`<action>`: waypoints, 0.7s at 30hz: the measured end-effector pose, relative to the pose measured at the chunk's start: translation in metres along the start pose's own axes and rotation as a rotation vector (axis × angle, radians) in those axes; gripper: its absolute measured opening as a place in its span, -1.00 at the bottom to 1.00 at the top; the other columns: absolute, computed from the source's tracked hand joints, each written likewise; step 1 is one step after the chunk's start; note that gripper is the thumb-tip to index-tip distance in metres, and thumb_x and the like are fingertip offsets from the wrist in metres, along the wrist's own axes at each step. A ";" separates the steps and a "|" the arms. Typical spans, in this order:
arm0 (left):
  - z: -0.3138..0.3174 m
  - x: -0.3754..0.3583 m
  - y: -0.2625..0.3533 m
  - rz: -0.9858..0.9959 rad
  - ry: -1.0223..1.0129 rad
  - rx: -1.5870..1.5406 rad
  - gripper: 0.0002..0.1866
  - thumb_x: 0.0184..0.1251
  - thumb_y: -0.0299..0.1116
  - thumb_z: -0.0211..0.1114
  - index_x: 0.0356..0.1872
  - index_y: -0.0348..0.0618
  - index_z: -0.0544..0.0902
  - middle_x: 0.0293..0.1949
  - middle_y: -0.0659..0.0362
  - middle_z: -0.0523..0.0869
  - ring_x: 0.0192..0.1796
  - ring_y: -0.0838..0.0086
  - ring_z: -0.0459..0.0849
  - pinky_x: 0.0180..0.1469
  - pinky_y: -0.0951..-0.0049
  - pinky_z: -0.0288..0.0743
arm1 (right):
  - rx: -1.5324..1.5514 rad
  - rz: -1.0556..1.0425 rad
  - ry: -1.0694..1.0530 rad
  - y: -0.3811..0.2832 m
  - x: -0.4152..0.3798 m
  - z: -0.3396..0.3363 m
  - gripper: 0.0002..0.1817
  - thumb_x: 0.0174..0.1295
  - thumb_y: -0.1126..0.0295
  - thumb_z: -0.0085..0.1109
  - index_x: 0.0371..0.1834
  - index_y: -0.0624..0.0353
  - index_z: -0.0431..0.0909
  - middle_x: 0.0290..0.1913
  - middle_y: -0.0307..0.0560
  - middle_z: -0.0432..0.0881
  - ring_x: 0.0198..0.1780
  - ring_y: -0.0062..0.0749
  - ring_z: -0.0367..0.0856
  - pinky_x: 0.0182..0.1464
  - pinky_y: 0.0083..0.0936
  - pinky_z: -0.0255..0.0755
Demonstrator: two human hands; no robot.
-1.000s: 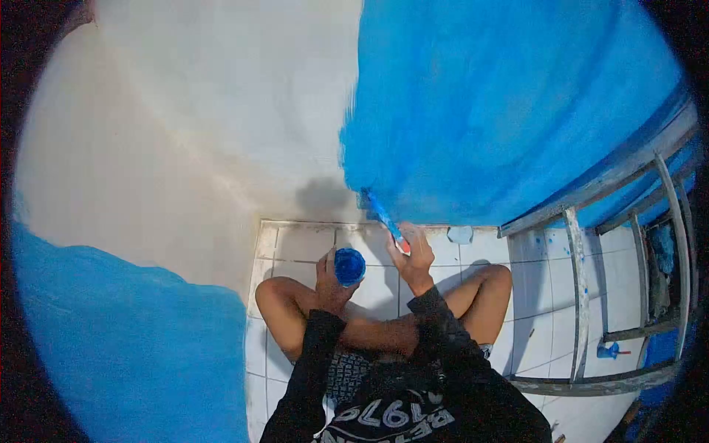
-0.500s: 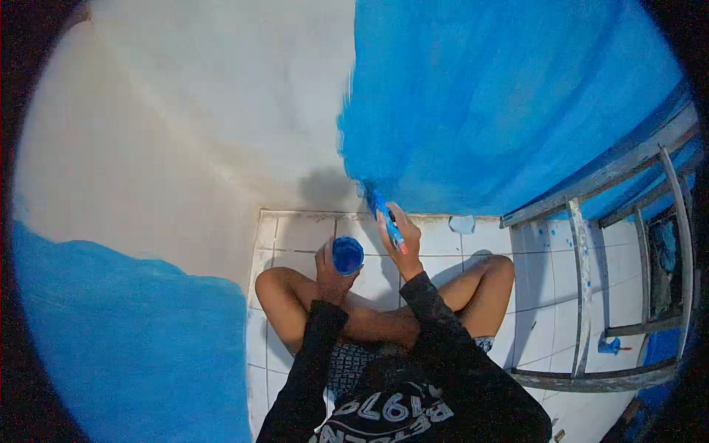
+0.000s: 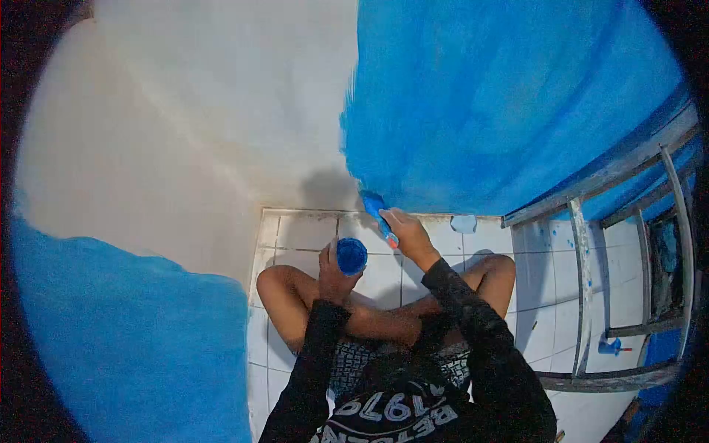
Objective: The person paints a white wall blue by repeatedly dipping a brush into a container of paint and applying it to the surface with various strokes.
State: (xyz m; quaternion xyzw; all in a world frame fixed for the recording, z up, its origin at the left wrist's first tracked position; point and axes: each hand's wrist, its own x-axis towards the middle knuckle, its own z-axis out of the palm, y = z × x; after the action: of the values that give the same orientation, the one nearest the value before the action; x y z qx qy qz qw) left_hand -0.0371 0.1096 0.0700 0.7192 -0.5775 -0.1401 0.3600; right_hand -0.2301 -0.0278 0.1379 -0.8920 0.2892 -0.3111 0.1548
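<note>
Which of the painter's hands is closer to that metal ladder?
The right hand. It holds the brush at the foot of the wall, on the ladder's side. The left hand, holding the paint cup, is farther from it.

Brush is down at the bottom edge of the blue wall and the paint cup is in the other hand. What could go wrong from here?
1. The paintbrush in the right hand works right where the blue wall meets the white floor tiles, so paint could smear onto them.
2. The open paint cup in the left hand sits above bare crossed legs; a tilt may spill on them.
3. The ladder leans close by the right elbow; a bump could shift it.
</note>
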 end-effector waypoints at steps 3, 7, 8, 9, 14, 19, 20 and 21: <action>0.004 -0.001 -0.007 0.066 0.006 -0.030 0.08 -0.13 -0.17 0.64 0.44 -0.24 0.21 0.24 -0.18 0.39 0.30 -0.10 0.38 0.39 0.05 0.32 | -0.103 -0.125 -0.014 0.006 0.007 -0.007 -0.51 0.13 0.52 0.15 0.20 0.24 0.44 -0.02 0.10 0.61 0.01 0.03 0.65 -0.04 -0.20 0.58; 0.004 -0.002 -0.008 0.106 0.024 -0.019 0.08 -0.13 -0.17 0.63 0.45 -0.24 0.21 0.25 -0.19 0.38 0.30 -0.11 0.39 0.39 0.04 0.32 | -0.165 -0.272 -0.025 0.008 0.028 -0.032 -0.51 0.12 0.52 0.17 0.19 0.28 0.46 -0.03 0.09 0.64 -0.05 0.03 0.67 -0.16 -0.22 0.61; 0.002 -0.003 -0.004 0.098 0.037 -0.034 0.08 -0.13 -0.18 0.63 0.45 -0.25 0.20 0.25 -0.19 0.38 0.29 -0.11 0.39 0.38 0.04 0.32 | -0.183 -0.299 0.030 0.002 0.034 -0.042 -0.51 0.13 0.49 0.18 0.19 0.29 0.46 -0.05 0.07 0.64 -0.07 -0.04 0.68 -0.26 -0.26 0.61; 0.002 -0.003 -0.004 0.097 0.032 -0.037 0.08 -0.13 -0.18 0.63 0.45 -0.25 0.20 0.25 -0.19 0.38 0.29 -0.11 0.39 0.38 0.04 0.32 | -0.184 -0.294 0.027 -0.007 0.039 -0.051 -0.51 0.13 0.49 0.18 0.19 0.29 0.46 -0.05 0.07 0.64 -0.07 -0.04 0.68 -0.26 -0.26 0.61; 0.014 -0.001 -0.015 0.159 0.113 -0.094 0.07 -0.12 -0.18 0.62 0.45 -0.25 0.21 0.24 -0.20 0.39 0.29 -0.11 0.40 0.37 0.03 0.33 | -0.416 -0.392 0.094 -0.018 0.031 -0.036 -0.62 0.10 0.42 0.18 0.02 0.23 0.52 -0.19 -0.09 0.56 -0.14 -0.28 0.62 -0.33 -0.43 0.60; 0.016 -0.001 -0.025 0.220 0.072 0.049 0.06 -0.12 -0.19 0.62 0.43 -0.28 0.22 0.22 -0.19 0.39 0.27 -0.12 0.40 0.36 0.02 0.33 | -0.439 -0.386 -0.050 0.002 0.002 0.017 -0.75 0.13 0.36 0.14 -0.12 0.13 0.51 -0.19 -0.19 0.51 -0.10 -0.34 0.57 -0.35 -0.45 0.66; 0.014 -0.003 -0.022 0.223 0.113 -0.009 0.05 -0.13 -0.20 0.62 0.42 -0.28 0.22 0.21 -0.20 0.40 0.27 -0.12 0.40 0.36 0.02 0.33 | -0.443 -0.332 -0.167 0.006 -0.004 0.021 -0.72 0.14 0.43 0.16 -0.06 0.19 0.48 -0.18 -0.16 0.53 -0.09 -0.36 0.58 -0.35 -0.52 0.61; 0.011 -0.001 -0.019 0.229 0.113 -0.008 0.05 -0.13 -0.20 0.62 0.42 -0.28 0.22 0.21 -0.20 0.40 0.27 -0.12 0.40 0.36 0.02 0.33 | -0.446 -0.330 -0.162 0.008 -0.006 0.026 -0.72 0.14 0.43 0.16 -0.06 0.19 0.48 -0.18 -0.16 0.53 -0.09 -0.36 0.58 -0.35 -0.52 0.61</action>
State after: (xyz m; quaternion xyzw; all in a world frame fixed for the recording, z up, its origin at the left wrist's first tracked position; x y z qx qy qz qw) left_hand -0.0309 0.1081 0.0491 0.6538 -0.6341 -0.0598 0.4084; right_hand -0.2202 -0.0283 0.1118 -0.9609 0.1881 -0.1888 -0.0753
